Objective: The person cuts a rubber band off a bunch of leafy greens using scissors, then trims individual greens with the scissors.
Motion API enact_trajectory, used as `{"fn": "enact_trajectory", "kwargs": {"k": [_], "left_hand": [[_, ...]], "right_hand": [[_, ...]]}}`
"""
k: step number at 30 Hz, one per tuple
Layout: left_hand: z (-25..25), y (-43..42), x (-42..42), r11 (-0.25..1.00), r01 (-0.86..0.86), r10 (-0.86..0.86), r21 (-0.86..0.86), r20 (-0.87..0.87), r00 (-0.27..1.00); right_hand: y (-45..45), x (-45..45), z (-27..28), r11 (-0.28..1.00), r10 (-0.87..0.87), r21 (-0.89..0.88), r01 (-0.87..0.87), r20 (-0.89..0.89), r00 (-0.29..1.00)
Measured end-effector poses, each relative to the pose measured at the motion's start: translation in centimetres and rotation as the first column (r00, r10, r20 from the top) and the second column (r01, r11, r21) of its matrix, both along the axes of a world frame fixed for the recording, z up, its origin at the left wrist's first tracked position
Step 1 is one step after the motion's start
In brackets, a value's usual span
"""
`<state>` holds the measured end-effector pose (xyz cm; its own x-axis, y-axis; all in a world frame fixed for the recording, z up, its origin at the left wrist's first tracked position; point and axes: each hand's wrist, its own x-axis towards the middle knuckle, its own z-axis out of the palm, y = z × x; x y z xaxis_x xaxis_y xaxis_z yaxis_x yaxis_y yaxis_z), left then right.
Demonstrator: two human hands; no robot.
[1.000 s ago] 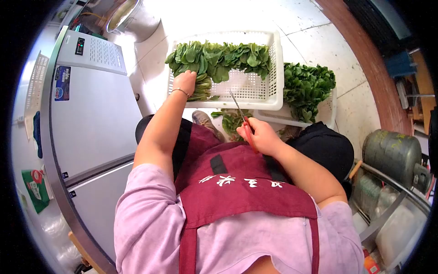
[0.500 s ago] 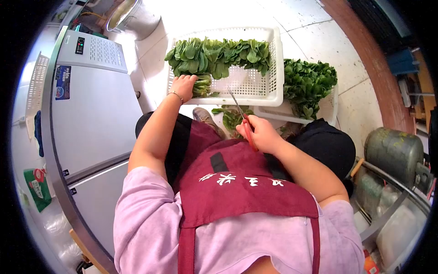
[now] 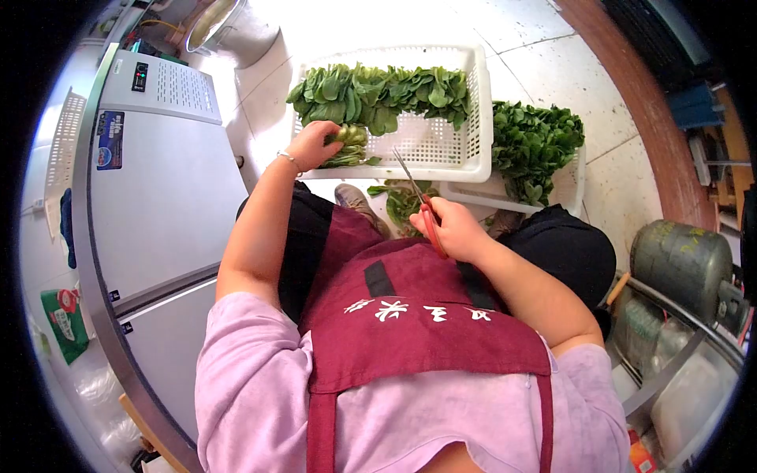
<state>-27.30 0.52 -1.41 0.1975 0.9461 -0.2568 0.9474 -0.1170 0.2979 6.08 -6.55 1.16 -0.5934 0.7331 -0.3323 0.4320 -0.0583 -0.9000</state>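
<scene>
Leafy greens (image 3: 378, 93) lie in a row in a white perforated basket (image 3: 465, 169), their stems toward me at the left. My left hand (image 3: 313, 145) is at the basket's near left corner, its thumb and fingers apart at the stems (image 3: 352, 145); whether it grips any is hard to tell. Red-handled scissors (image 3: 431, 229) are in my right hand (image 3: 456, 230), blades slightly parted and pointing up toward the basket. Some loose leaves (image 3: 402, 205) lie on the floor between my feet, just below the basket.
A second white tray (image 3: 579, 185) with a heap of greens (image 3: 536, 142) stands at the right. The fridge (image 3: 158, 181) is on the left, a metal pot (image 3: 244, 39) at the upper left, and a gas cylinder (image 3: 680, 264) at the right. My shoe (image 3: 356, 206) is near the basket.
My left hand has moved from the leaf bases down to the stems at the basket's left edge, and its thumb has spread from its fingers. The right hand with the scissors is almost still.
</scene>
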Motion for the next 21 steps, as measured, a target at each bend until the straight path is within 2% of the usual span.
{"fn": "enact_trajectory", "kwargs": {"k": [1,2,3,4,5,7,9,11,13,15,17,20,21], "left_hand": [[1.9,-0.4,0.7,0.977,-0.190,0.202,-0.092,0.140,0.969],[3.0,-0.7,0.9,0.977,-0.193,0.204,-0.090,0.138,0.969],[3.8,-1.0,1.0,0.962,-0.179,0.263,-0.206,0.523,0.811],[4.6,-1.5,1.3,0.945,-0.118,0.321,-0.304,0.803,0.503],[5.5,-2.1,1.7,0.945,-0.122,0.323,-0.304,0.803,0.501],[6.8,-3.3,3.2,0.867,-0.020,0.495,-0.499,0.854,0.164],[6.2,-4.3,4.7,0.842,0.042,0.533,-0.538,0.841,0.092],[6.0,-5.5,6.9,0.846,-0.019,0.523,-0.533,0.822,0.225],[4.9,-6.1,7.8,0.870,0.035,0.421,-0.492,0.777,0.467],[4.7,-7.0,8.8,0.865,0.135,0.387,-0.483,0.814,0.434],[3.6,-7.3,8.5,0.867,0.191,0.335,-0.461,0.822,0.461],[3.6,-7.7,8.2,0.869,0.247,0.210,-0.428,0.773,0.599],[3.7,-7.7,8.0,0.869,0.245,0.213,-0.429,0.772,0.599]], "right_hand": [[0.0,0.0,0.1,1.000,-0.001,0.006,0.001,-0.003,1.000],[0.1,0.0,0.0,1.000,0.001,0.008,-0.001,-0.005,1.000],[0.2,0.0,-0.2,0.999,-0.005,-0.032,0.005,-0.015,1.000],[0.2,0.0,-0.4,0.997,-0.011,-0.072,0.009,-0.024,1.000],[0.2,0.1,-0.6,0.997,-0.007,-0.071,0.005,-0.025,1.000],[0.2,0.0,-0.9,0.998,-0.005,-0.065,0.002,-0.050,0.999],[0.4,0.0,-0.7,0.994,0.051,-0.100,-0.053,-0.029,0.998],[0.4,0.0,-1.1,0.984,0.104,-0.142,-0.103,-0.005,0.995],[0.2,0.0,-1.7,0.944,0.242,-0.224,-0.242,-0.028,0.970],[0.1,0.1,-1.8,0.924,0.289,-0.252,-0.287,-0.033,0.957],[0.1,0.2,-1.7,0.900,0.338,-0.277,-0.337,-0.044,0.940],[0.1,0.2,-2.0,0.877,0.388,-0.285,-0.387,-0.053,0.920],[0.0,0.1,-2.4,0.864,0.394,-0.307,-0.398,-0.078,0.916]]}}
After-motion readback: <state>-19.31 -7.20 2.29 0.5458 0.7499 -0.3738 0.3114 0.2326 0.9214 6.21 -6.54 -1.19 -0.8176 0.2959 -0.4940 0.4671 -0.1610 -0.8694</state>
